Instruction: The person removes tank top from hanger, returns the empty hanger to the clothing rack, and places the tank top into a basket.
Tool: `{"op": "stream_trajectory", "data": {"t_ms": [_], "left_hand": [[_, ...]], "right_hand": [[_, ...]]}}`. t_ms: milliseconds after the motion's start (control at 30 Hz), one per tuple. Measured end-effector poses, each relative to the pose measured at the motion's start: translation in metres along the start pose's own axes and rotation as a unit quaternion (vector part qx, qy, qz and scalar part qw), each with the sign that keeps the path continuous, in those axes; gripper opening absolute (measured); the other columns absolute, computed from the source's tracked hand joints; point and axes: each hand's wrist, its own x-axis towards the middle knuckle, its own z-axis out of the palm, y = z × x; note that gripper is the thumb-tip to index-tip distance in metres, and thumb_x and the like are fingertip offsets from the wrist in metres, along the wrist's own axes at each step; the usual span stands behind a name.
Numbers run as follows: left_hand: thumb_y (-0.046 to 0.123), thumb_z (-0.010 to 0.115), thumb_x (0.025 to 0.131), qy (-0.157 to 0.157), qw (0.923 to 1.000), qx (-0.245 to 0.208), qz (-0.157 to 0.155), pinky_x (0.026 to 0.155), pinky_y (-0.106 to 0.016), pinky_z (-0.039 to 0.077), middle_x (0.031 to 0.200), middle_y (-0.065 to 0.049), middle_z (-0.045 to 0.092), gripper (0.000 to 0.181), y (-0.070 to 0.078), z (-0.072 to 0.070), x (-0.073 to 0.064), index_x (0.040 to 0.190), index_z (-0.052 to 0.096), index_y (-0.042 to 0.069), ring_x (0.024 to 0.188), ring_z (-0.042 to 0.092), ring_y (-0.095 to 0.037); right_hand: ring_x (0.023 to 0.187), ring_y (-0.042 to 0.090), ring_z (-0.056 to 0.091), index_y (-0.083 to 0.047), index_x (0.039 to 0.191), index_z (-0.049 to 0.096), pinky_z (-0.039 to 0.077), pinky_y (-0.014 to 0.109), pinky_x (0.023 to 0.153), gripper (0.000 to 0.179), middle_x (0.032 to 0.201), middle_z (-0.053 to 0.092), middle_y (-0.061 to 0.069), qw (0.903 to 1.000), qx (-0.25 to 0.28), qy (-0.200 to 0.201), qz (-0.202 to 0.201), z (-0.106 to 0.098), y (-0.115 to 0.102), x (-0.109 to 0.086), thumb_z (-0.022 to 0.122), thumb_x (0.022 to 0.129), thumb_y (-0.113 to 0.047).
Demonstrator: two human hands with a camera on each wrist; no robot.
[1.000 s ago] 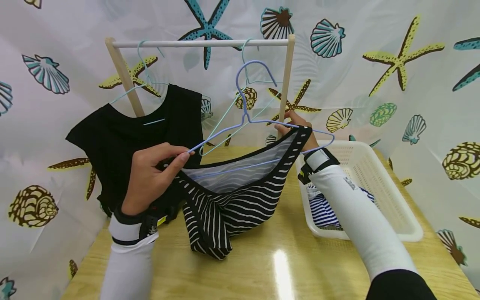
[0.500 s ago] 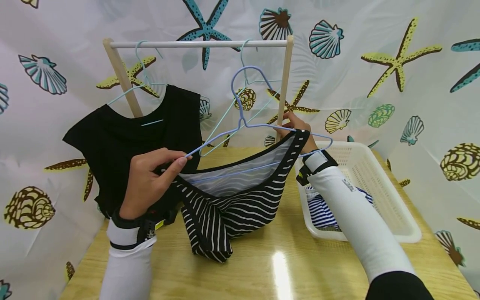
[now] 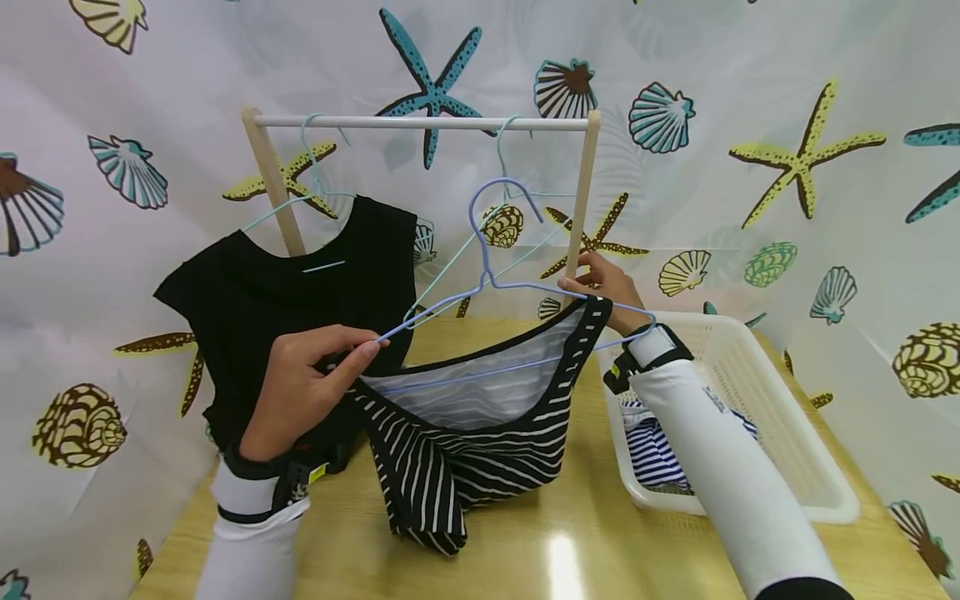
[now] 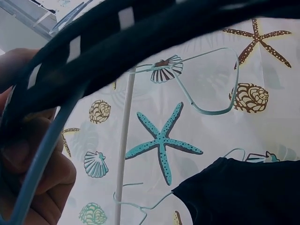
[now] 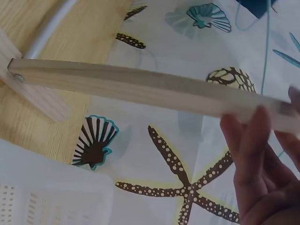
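Note:
In the head view a blue-violet hanger [image 3: 487, 279] carries a black-and-white striped tank top [image 3: 517, 454], its right strap over the hanger's right arm. My left hand [image 3: 307, 383] pinches the hanger's left arm together with the top's left strap. Close up in the left wrist view, the dark strap [image 4: 93, 51] crosses over the hanger [image 4: 42, 159]. My right hand [image 3: 611, 287] lies behind the hanger's right end, at the rack's right wooden post. In the right wrist view its fingers [image 5: 251, 145] and thumb close around that post [image 5: 154, 89].
Behind stands a small clothes rack with a white bar [image 3: 427, 123]. A black top [image 3: 300, 300] on a mint hanger hangs at its left, and a bare mint hanger [image 3: 502, 158] at its right. A white basket [image 3: 817, 500] with blue-striped cloth [image 3: 656, 450] sits on the wooden table [image 3: 510, 550].
The head view has tilted up, so the scene sits lower. The hanger's hook has turned slightly, and the striped top has shifted a little. Both hands keep their places on the hanger and post.

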Motion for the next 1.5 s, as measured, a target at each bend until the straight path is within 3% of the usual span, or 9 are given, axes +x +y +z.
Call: {"op": "stream_trajectory", "data": {"t_ms": [233, 467, 600, 700, 900, 1067, 1233, 1500], "left_hand": [[-0.002, 0.071, 0.083, -0.009, 0.9999, 0.001, -0.008, 0.057, -0.022, 0.042, 0.085, 0.000, 0.071, 0.016, -0.002, 0.007, -0.010, 0.095, 0.075, 0.008, 0.067, 0.051, -0.005], [0.000, 0.071, 0.084, -0.014, 0.9997, 0.004, -0.021, 0.057, -0.018, 0.042, 0.083, -0.001, 0.071, 0.014, -0.002, 0.006, -0.019, 0.094, 0.075, 0.008, 0.066, 0.052, -0.005], [0.001, 0.071, 0.085, -0.017, 0.9996, -0.002, -0.023, 0.057, -0.019, 0.042, 0.083, -0.003, 0.071, 0.013, -0.002, 0.005, -0.020, 0.095, 0.075, 0.008, 0.066, 0.052, -0.006], [0.000, 0.071, 0.085, -0.020, 0.9995, -0.005, -0.022, 0.058, -0.020, 0.042, 0.085, -0.002, 0.071, 0.014, -0.003, 0.005, -0.019, 0.096, 0.075, 0.008, 0.067, 0.052, -0.006], [-0.003, 0.072, 0.082, -0.014, 0.9998, -0.006, -0.010, 0.059, -0.018, 0.042, 0.086, 0.000, 0.071, 0.017, -0.002, 0.007, -0.013, 0.095, 0.075, 0.008, 0.067, 0.052, -0.006], [0.000, 0.070, 0.085, -0.014, 0.9998, -0.012, -0.006, 0.057, -0.020, 0.040, 0.084, -0.003, 0.071, 0.014, -0.002, 0.007, -0.009, 0.095, 0.075, 0.007, 0.066, 0.051, -0.007], [0.000, 0.070, 0.085, -0.016, 0.9998, -0.010, 0.001, 0.057, -0.020, 0.039, 0.083, -0.003, 0.071, 0.013, -0.003, 0.007, -0.003, 0.095, 0.075, 0.007, 0.066, 0.051, -0.007], [-0.001, 0.071, 0.084, -0.024, 0.9997, -0.009, 0.004, 0.056, -0.020, 0.037, 0.079, 0.003, 0.066, 0.016, -0.001, 0.008, 0.000, 0.096, 0.075, 0.008, 0.065, 0.048, -0.006]], "right_hand": [[0.115, 0.037, 0.056, -0.014, 0.144, 0.039, 0.047, 0.051, 0.088, 0.068, 0.126, 0.059, 0.021, 0.9975, -0.003, -0.053, 0.046, -0.021, 0.009, -0.027, 0.065, 0.090, -0.045], [0.110, 0.034, 0.060, -0.010, 0.146, 0.037, 0.052, 0.043, 0.085, 0.062, 0.130, 0.055, 0.022, 0.9949, 0.070, -0.050, 0.053, -0.044, 0.008, -0.047, 0.058, 0.096, -0.040], [0.106, 0.027, 0.064, -0.011, 0.140, 0.046, 0.054, 0.032, 0.081, 0.051, 0.125, 0.059, 0.019, 0.9947, 0.093, -0.036, 0.025, -0.050, -0.005, -0.061, 0.051, 0.099, -0.041], [0.105, 0.023, 0.064, -0.011, 0.137, 0.049, 0.053, 0.028, 0.080, 0.044, 0.123, 0.061, 0.016, 0.9934, 0.101, -0.053, -0.013, -0.051, -0.022, -0.073, 0.048, 0.101, -0.036], [0.103, 0.013, 0.062, -0.014, 0.130, 0.058, 0.051, 0.025, 0.082, 0.033, 0.119, 0.064, 0.005, 0.9908, 0.066, -0.083, -0.084, -0.049, -0.051, -0.094, 0.057, 0.098, -0.023], [0.080, 0.012, 0.064, -0.011, 0.122, 0.065, 0.050, 0.022, 0.068, 0.028, 0.102, 0.067, 0.004, 0.9883, 0.051, -0.054, -0.133, -0.047, -0.057, -0.104, 0.062, 0.094, -0.010], [0.066, 0.017, 0.054, -0.006, 0.111, 0.069, 0.043, 0.022, 0.057, 0.020, 0.085, 0.063, 0.007, 0.9878, 0.047, -0.014, -0.148, -0.048, -0.057, -0.109, 0.063, 0.092, -0.003], [0.065, 0.012, 0.053, -0.009, 0.103, 0.072, 0.043, 0.021, 0.056, 0.014, 0.082, 0.062, 0.002, 0.9878, 0.038, 0.023, -0.149, -0.052, -0.057, -0.117, 0.065, 0.091, -0.005]]}}
